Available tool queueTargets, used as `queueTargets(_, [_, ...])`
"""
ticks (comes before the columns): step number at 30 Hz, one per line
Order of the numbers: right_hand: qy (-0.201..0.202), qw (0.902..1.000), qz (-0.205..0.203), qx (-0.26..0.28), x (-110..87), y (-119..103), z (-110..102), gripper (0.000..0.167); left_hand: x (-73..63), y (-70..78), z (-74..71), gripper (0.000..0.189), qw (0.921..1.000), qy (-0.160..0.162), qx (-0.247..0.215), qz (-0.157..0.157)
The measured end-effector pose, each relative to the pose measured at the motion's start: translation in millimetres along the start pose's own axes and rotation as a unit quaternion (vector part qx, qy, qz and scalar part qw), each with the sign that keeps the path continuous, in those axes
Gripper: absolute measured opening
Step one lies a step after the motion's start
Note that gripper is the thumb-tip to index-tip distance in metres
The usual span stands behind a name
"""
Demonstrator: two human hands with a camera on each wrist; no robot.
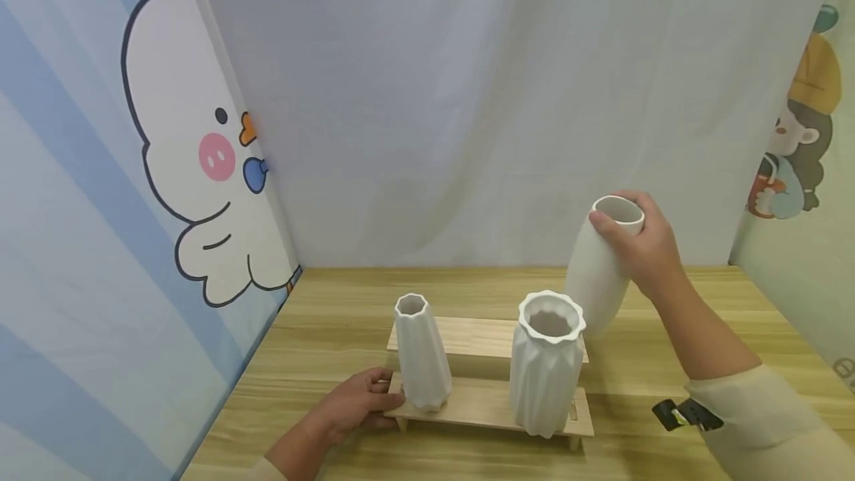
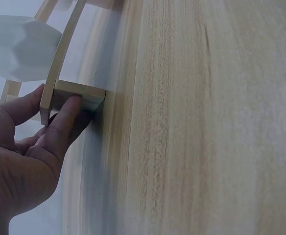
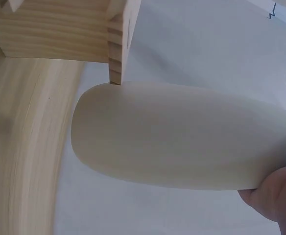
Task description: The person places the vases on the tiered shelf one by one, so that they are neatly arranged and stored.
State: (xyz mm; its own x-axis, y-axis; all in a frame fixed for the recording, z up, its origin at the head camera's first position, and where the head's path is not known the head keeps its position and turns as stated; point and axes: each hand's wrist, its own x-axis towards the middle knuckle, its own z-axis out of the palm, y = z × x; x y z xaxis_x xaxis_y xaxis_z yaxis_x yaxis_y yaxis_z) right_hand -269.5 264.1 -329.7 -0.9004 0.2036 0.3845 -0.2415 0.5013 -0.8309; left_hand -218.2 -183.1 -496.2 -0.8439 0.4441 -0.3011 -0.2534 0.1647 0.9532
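Observation:
At its left end, a two-tier wooden stand [image 1: 477, 401] is pinched by my left hand [image 1: 354, 401]. In the left wrist view the thumb lies over the shelf board and the fingers reach under it, against a leg [image 2: 77, 89]. My right hand [image 1: 651, 249] grips a smooth white vase [image 1: 594, 280] by its rim, thumb at the mouth's edge. That vase leans, its base close to the upper shelf's right end [image 3: 115, 58]. On the lower shelf, a slim ribbed white vase [image 1: 422, 358] stands left and a wider pleated white vase [image 1: 546, 381] stands right.
The stand rests on a wood-grain table [image 1: 334, 303]. Behind it hangs a pale grey curtain [image 1: 427, 132]; a cartoon-printed panel [image 1: 174, 132] rises at left and another printed wall [image 1: 795, 169] at right. A dark strap [image 1: 688, 415] hangs near the right sleeve.

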Motion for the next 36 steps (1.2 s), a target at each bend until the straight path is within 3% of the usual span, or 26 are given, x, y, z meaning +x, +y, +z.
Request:
queueTargets(17, [0.002,0.9994,-0.033,0.007,3.2,-22.6,-5.6,0.048,0.8,-1.2,-1.0,0.071,1.0000,-0.001,0.001,0.003])
queueTargets(36, [-0.035,0.9972,-0.056,0.034,-6.4,-62.4,-1.0,0.043,-0.5,-1.9,-1.6,0.075,1.0000,0.002,0.003,0.002])
